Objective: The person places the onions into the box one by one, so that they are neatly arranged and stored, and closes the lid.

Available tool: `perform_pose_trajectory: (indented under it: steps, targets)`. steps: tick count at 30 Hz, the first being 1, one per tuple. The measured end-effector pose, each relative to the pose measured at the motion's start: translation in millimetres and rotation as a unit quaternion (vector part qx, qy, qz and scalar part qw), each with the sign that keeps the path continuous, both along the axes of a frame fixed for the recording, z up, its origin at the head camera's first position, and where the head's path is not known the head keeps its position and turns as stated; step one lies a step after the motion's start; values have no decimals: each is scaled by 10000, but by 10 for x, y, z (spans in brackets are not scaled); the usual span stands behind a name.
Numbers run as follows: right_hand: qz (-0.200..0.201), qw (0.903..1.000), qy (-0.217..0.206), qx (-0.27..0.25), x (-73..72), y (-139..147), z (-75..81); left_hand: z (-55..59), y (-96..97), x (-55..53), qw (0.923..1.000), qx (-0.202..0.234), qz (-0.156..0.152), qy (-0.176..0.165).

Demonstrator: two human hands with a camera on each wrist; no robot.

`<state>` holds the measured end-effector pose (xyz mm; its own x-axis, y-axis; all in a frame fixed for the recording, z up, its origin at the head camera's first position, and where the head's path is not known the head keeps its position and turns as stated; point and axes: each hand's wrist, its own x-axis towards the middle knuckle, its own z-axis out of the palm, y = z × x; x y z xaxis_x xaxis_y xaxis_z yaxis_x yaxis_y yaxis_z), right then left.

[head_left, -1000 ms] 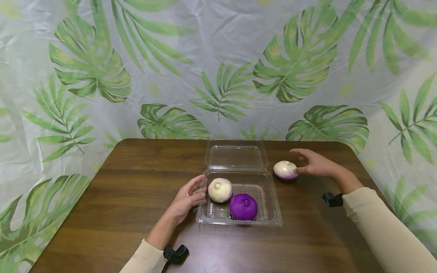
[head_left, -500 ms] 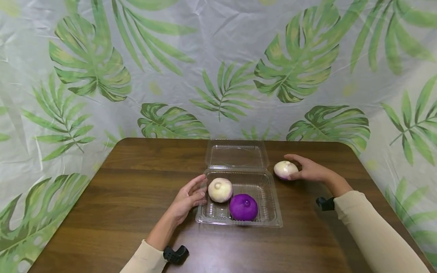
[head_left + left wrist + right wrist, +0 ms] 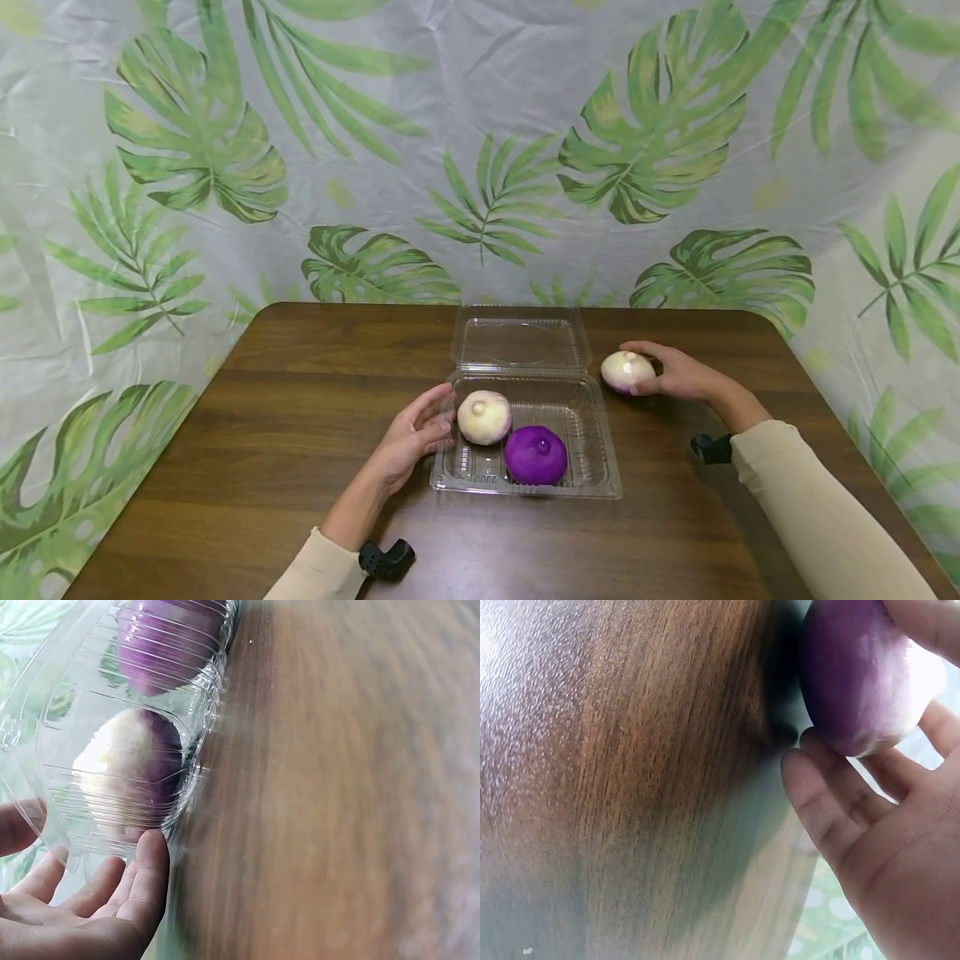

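My right hand (image 3: pixel 675 372) grips a white and purple turnip (image 3: pixel 622 372) on the table right of the container, thumb on the near side and fingers around the far side. In the right wrist view its purple part (image 3: pixel 851 675) sits between thumb and fingers. At the left side of an open clear plastic clamshell container (image 3: pixel 592 442), my left hand (image 3: pixel 408 437) rests with loosely bent fingers; the left wrist view has its fingertips (image 3: pixel 154 844) right at the ribbed wall. Inside the container lie a mostly white turnip (image 3: pixel 483 418) and a purple one (image 3: pixel 536 456).
The container's lid (image 3: pixel 521 343) lies folded back toward the table's far edge. Brown wood-grain table (image 3: pixel 300 417) extends on both sides. A leaf-patterned cloth (image 3: pixel 480 150) hangs behind it.
My right hand has come leftward and closed around the turnip, its fingers now lying along the far side. My left hand and the container stay in place.
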<state>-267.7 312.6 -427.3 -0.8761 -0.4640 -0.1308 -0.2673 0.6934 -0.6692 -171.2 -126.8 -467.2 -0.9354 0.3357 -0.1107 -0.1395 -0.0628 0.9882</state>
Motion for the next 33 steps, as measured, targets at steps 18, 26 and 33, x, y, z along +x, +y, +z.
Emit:
perform_pose_trajectory:
  steps: [18,26,33]
  targets:
    - [-13,9999,143,21,16,29,5,14,19,-5,10000,-35,56,-21]
    - [-71,9995,273,120,42,64,121,34,6,-7,10000,-66,49,-14]
    - [-184,9994,218,210,75,124,187,31,15,-6,10000,-65,41,-53]
